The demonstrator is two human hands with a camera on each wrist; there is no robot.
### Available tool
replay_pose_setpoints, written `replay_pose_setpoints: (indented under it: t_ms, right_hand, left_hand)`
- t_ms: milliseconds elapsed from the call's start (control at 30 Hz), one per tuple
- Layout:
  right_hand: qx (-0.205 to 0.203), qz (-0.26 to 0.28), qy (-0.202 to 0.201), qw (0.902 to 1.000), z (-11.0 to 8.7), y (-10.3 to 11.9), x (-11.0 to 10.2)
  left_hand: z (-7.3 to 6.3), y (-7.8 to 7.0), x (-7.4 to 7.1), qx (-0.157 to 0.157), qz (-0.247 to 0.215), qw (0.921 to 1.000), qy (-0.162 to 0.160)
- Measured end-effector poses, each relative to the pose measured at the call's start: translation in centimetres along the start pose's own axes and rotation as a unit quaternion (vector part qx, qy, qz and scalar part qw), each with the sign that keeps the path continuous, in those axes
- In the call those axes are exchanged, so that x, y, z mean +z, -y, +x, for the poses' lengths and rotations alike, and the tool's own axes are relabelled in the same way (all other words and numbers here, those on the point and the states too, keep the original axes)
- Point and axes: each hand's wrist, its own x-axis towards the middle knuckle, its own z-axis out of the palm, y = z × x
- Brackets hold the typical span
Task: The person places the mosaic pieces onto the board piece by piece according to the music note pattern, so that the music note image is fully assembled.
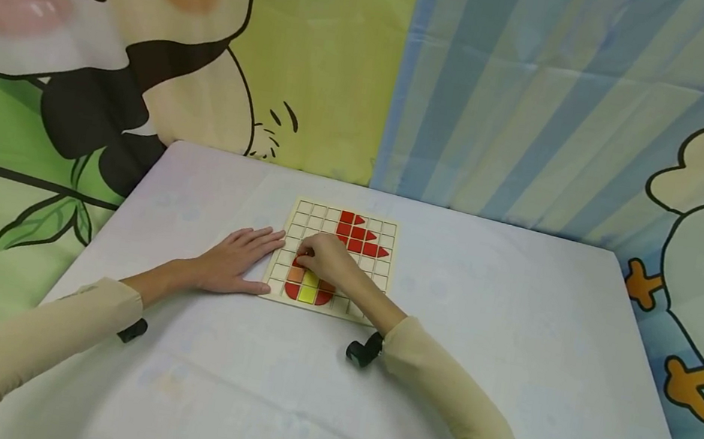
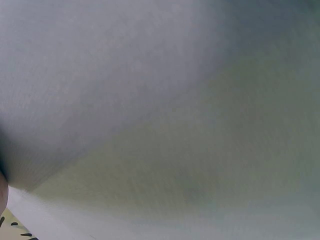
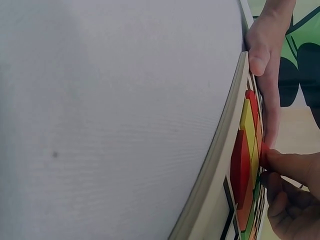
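A wooden grid board point(image 1: 378, 273) lies in the middle of the table. Red pieces point(image 1: 359, 236) fill part of its far right. Near its front left sit an orange piece point(image 1: 295, 274), a yellow piece point(image 1: 309, 290) and red pieces point(image 1: 324, 296). My left hand point(image 1: 251, 254) lies flat on the cloth, its straight fingers against the board's left edge. My right hand point(image 1: 313, 253) curls over the board, and its fingertips point(image 3: 274, 161) pinch a small red piece point(image 3: 263, 150) just above the orange one. The left wrist view holds only blurred cloth.
A white cloth point(image 1: 512, 334) covers the table. Cartoon curtains hang behind it: a panda point(image 1: 101, 23) on the left, blue stripes point(image 1: 521, 93) on the right. The table's right edge point(image 1: 664, 372) runs diagonally toward me. A black wrist camera point(image 1: 363, 350) sits on the right sleeve.
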Motion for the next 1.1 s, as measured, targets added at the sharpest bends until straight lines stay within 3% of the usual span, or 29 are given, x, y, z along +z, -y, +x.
replay_pose_setpoints:
  t_ms: [433,833,1100]
  right_hand:
    - [-0.015,-0.076,-0.004,0.997,-0.1,0.2,0.1]
    - [-0.036,-0.212,-0.002,0.9766,-0.2,1.4,1.0]
    - [-0.028,-0.17,-0.006,0.985,-0.2,1.1,0.8]
  left_hand:
    - [0.1,0.1,0.0,0.009,-0.001,0.9999,-0.013]
    - [-0.1,0.2,0.6,0.01,-0.004,0.9997,-0.021]
    - [-0.2,0.1,0.3,0.009,-0.008,0.9998,-0.019]
